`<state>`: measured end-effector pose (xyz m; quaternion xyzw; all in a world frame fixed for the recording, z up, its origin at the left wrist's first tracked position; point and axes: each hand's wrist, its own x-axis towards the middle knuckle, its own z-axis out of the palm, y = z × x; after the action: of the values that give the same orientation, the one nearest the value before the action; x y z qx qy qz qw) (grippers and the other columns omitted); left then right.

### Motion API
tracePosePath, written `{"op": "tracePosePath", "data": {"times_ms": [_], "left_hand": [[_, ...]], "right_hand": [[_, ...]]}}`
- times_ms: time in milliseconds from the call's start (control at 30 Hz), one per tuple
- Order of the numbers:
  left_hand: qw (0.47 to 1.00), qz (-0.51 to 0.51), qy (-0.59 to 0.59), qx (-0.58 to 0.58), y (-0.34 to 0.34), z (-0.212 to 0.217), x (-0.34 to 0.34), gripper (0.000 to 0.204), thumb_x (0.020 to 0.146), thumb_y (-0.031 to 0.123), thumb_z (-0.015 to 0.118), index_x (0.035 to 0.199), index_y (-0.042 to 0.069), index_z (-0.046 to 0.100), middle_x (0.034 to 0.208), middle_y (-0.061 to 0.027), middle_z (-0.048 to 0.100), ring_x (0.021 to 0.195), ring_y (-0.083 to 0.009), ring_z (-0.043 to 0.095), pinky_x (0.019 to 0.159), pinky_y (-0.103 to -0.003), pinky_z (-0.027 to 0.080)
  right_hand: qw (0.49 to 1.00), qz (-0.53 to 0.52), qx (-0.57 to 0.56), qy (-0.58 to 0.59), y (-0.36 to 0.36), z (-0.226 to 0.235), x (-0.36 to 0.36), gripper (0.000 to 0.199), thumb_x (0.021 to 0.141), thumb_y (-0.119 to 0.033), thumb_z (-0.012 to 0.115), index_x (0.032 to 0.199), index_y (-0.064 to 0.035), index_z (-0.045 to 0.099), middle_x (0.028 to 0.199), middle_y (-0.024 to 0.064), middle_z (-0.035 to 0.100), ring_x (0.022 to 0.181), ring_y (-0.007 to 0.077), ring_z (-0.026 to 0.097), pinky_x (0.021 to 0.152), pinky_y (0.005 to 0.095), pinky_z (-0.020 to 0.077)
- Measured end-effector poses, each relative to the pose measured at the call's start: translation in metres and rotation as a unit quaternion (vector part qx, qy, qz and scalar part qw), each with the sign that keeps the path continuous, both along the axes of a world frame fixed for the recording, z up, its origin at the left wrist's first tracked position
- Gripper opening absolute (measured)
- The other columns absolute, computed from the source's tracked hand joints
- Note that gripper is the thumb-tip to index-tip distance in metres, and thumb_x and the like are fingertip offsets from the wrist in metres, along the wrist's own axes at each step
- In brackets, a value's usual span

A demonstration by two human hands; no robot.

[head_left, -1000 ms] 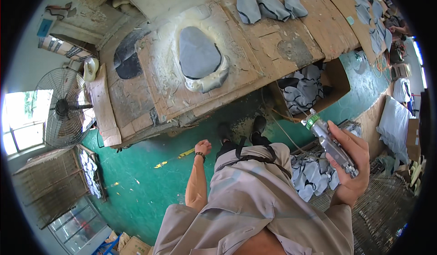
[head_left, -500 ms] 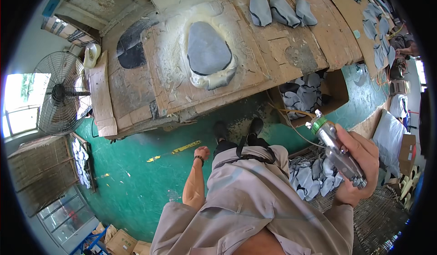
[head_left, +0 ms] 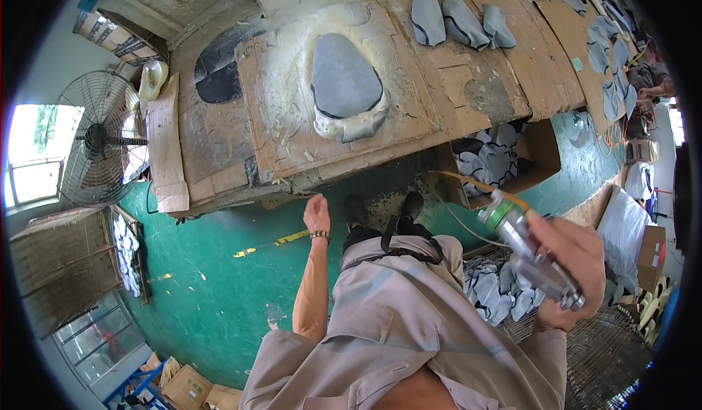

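My right hand (head_left: 572, 250) is wrapped round a metal spray gun (head_left: 532, 253) with a green ring, held up at the right in front of my body. A thin orange hose (head_left: 468, 180) runs by the gun's green end. Near the table's front edge, my left hand (head_left: 316, 215) hangs with curled fingers; nothing shows in it. On the table, a grey pear-shaped fabric piece (head_left: 346, 77) with a dark rim lies flat on a form. Thick cream-coloured residue (head_left: 351, 127) surrounds it. Three grey curved fabric pieces (head_left: 462, 24) lie farther back to the right.
The table (head_left: 219, 147) is covered with worn cardboard. Below its right part, a cardboard box (head_left: 542, 150) holds many grey pieces. More pieces (head_left: 491, 289) lie on a wire rack by my right side. A large fan (head_left: 95, 138) stands left. Another person (head_left: 653, 84) is at far right.
My left hand has risen forward toward the table edge. The spray gun has shifted slightly down and left, with its front blurred. The view has turned slightly, while the fabric pieces lie as before.
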<state>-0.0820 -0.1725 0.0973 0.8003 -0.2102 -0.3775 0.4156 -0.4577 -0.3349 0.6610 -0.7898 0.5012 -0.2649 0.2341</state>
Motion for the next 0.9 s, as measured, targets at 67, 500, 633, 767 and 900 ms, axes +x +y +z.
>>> {"op": "tracePosePath", "data": {"times_ms": [67,500,633,767,900], "left_hand": [[0.978,0.089,-0.159,-0.098,-0.037,0.027,-0.006,0.017,0.097,0.009,0.067,0.114,0.006,0.069,0.092,-0.0014,0.071,0.084,-0.0096,0.066,0.066,-0.024,0.052],[0.843,-0.119,-0.487,-0.197,-0.256,0.188,-0.01,0.039,0.078,0.011,0.079,0.116,0.015,0.073,0.125,-0.0095,0.066,0.124,-0.0353,0.057,0.105,-0.048,0.046],[0.846,-0.127,-0.483,-0.188,-0.255,0.164,0.015,0.024,0.07,0.022,0.086,0.093,0.017,0.08,0.125,-0.0035,0.067,0.128,-0.034,0.055,0.106,-0.049,0.044],[0.851,-0.122,-0.484,-0.164,-0.269,0.164,0.02,0.018,0.067,0.02,0.086,0.082,0.015,0.08,0.118,-0.0005,0.067,0.125,-0.0294,0.057,0.1,-0.047,0.046],[0.852,-0.139,-0.479,-0.16,-0.294,0.187,0.025,0.018,0.064,0.02,0.086,0.079,0.015,0.079,0.114,-0.0001,0.067,0.114,-0.0262,0.06,0.097,-0.044,0.047]], "right_hand": [[0.968,0.248,-0.007,0.022,-0.018,0.001,-0.018,0.066,0.071,-0.018,0.08,0.131,0.0049,0.067,0.079,0.0096,0.062,0.066,0.0214,0.061,0.06,0.033,0.0469],[0.997,0.07,-0.01,0.021,-0.014,-0.008,-0.045,0.058,0.07,-0.014,0.081,0.126,0.0001,0.071,0.08,0.0094,0.065,0.071,0.0229,0.066,0.066,0.0336,0.0489],[0.997,-0.078,0.023,-0.014,0.003,-0.012,-0.053,0.04,0.083,-0.025,0.066,0.112,-0.0012,0.079,0.099,0.012,0.069,0.088,0.02,0.064,0.08,0.0296,0.0495],[0.995,0.042,0.093,0.015,-0.007,-0.009,-0.089,0.04,0.084,-0.022,0.064,0.115,-0.0012,0.078,0.104,0.0134,0.068,0.09,0.0211,0.064,0.083,0.0304,0.0508],[0.998,0.066,0.015,0.011,-0.012,-0.017,-0.103,0.061,0.076,-0.008,0.073,0.134,0.0056,0.062,0.085,0.0135,0.066,0.072,0.0273,0.065,0.068,0.0344,0.0497]]}}
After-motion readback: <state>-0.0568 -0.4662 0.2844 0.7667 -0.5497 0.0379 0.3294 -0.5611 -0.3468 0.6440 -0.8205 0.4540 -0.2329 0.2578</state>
